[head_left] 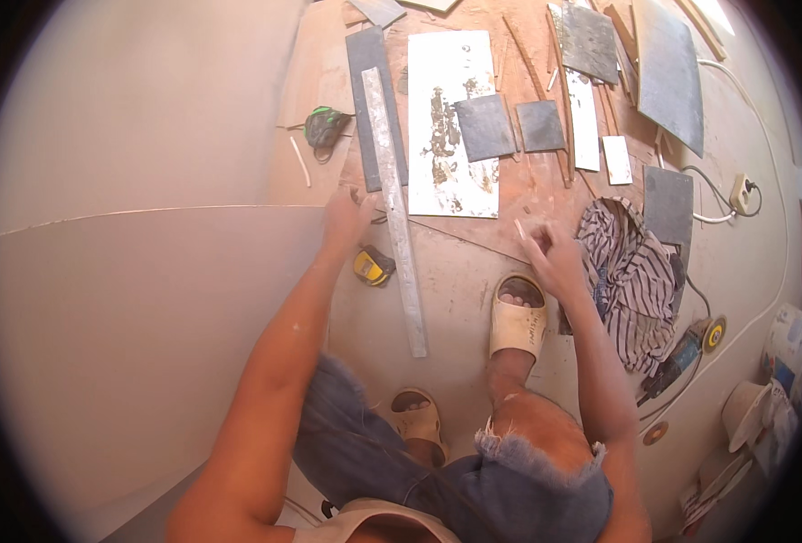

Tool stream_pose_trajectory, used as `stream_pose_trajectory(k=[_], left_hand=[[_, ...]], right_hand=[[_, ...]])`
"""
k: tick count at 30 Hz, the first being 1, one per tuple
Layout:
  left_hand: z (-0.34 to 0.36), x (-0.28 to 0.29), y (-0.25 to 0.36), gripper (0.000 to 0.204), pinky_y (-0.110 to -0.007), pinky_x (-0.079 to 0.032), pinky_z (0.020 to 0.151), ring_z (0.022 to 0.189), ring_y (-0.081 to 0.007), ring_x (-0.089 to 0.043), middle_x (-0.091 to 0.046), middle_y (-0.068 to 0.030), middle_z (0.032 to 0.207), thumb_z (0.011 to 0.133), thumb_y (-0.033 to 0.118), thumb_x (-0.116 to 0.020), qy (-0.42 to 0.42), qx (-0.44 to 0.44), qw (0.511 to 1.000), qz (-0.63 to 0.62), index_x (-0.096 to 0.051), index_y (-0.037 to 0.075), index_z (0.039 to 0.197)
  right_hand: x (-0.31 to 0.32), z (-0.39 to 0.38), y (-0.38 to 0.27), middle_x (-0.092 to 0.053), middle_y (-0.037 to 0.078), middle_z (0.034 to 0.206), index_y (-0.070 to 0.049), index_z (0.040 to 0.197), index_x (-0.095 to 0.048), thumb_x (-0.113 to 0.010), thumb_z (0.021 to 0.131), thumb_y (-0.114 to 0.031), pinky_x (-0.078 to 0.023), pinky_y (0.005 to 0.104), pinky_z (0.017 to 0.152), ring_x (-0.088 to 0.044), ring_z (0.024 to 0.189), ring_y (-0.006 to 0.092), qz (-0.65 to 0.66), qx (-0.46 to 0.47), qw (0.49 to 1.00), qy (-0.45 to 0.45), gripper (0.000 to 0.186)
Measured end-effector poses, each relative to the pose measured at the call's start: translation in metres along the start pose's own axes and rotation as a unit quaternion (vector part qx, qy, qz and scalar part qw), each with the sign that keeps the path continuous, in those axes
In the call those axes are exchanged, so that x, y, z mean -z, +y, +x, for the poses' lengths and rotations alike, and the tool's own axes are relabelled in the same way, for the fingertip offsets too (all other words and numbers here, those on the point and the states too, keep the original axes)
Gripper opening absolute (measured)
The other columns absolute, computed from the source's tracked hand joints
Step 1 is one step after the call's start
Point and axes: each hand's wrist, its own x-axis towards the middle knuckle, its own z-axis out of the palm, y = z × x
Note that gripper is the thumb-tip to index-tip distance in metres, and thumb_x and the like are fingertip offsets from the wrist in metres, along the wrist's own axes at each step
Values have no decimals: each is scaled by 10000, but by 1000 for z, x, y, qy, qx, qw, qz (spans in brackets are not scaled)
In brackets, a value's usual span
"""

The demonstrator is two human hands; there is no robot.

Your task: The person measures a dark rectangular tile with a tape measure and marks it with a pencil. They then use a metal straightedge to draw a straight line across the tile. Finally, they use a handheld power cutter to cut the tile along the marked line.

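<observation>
My left hand (348,220) is at the corner of a large pale sheet (166,299), left of a long grey metal straightedge (390,172). Its fingers are curled, and what they hold, if anything, is hidden. My right hand (553,253) pinches a short white stick (520,230) over the front edge of a worn wooden board (455,228). A yellow and black tape measure (374,266) lies just below my left hand. Beyond that hand is a green and black tape measure (327,127). The straightedge rests partly across a dark tile strip (361,100).
A stained white panel (426,72) and dark square tiles (485,127) lie on the board. A striped cloth (631,281) is right of my right hand, with an angle grinder (686,357) and its cable near it. A power socket (743,194) sits far right. My sandalled feet stand below the board.
</observation>
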Motion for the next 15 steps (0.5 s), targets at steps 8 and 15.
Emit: stream_pose_trajectory(k=[8, 15], left_hand=[[36, -1, 23, 595, -460, -468, 1002, 1188, -404, -554, -565, -256, 1255, 842, 272, -742, 83, 34, 993, 73, -517, -41, 1294], [135, 33, -10, 840, -471, -435, 1081, 1332, -439, -443, -438, -246, 1434, 789, 300, -791, 117, -12, 973, 200, -376, 20, 1464]], right_hand=[[-36, 51, -38, -644, 136, 769, 6, 900, -616, -699, 867, -198, -496, 356, 677, -628, 712, 239, 25, 22, 996, -78, 223], [-31, -12, -50, -654, 173, 853, -6, 950, -630, -669, 858, -210, -500, 410, 740, -643, 822, 323, 36, -25, 977, -211, 227]])
